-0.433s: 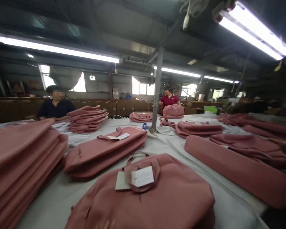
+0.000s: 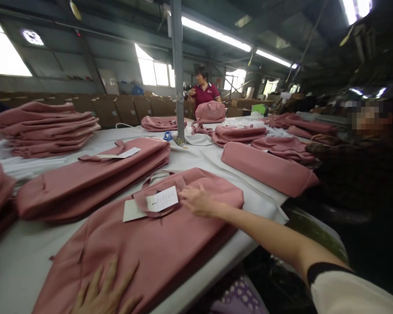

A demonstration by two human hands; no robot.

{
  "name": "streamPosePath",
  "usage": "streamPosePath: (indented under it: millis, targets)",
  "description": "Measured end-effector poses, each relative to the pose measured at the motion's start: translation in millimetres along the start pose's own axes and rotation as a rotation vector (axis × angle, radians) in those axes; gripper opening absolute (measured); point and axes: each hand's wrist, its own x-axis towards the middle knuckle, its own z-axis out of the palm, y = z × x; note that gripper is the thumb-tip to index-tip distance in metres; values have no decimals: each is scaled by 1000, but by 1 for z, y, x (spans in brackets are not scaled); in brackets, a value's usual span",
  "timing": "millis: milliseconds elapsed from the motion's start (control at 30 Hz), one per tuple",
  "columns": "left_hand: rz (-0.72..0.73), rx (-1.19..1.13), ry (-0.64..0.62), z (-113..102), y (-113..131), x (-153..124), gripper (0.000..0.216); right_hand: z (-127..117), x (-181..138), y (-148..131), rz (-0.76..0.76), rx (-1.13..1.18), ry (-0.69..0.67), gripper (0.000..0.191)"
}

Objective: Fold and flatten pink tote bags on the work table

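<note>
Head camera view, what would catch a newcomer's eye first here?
Pink fabric everywhere: a big pink bag lies nearest, with the left hand spread flat on its near end and the right hand resting beside its white tag. More stacks of pink bags cover the white table, and a person in a red shirt works behind.

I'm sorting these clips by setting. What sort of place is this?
Most likely a bag-making or packing workshop. Stacks of flat pink bags cover a long white-covered table, cardboard boxes line the far wall, and another person works at a bag under strip lights.
</note>
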Motion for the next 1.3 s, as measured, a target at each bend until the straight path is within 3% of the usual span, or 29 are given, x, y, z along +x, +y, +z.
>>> streamPosePath:
  millis: [100,167,267,367,467,700,833,967,1133,1300]
  targets:
    - [-11,-37,-118,-26,1,1,69,-27,-24,45,70,-85,-8,35]
    - [-1,-86,-155,-44,1,1,66,-27,-46,69,80,-266,-91,38]
    - [25,-161,-171,-61,1,0,67,-3,-75,108,122,-334,-180,39]
    - [10,-209,-187,-64,1,0,72,35,-95,143,154,-320,-121,48]
    - [9,-239,-216,-64,1,-3,75,63,-110,161,113,-309,-55,54]
    - [42,-274,-314,-69,-4,1,78,78,-118,167,63,-254,65,57]
    - [109,-274,-337,-66,-11,6,80,78,-117,165,127,-248,-30,58]
    - [120,-284,-216,-49,-16,3,75,74,-114,157,166,-304,-117,56]
    - [123,-295,-5,-31,-19,-7,58,70,-112,145,195,-288,-50,51]
    - [147,-269,64,-30,-19,-8,54,65,-110,140,206,-248,-22,47]
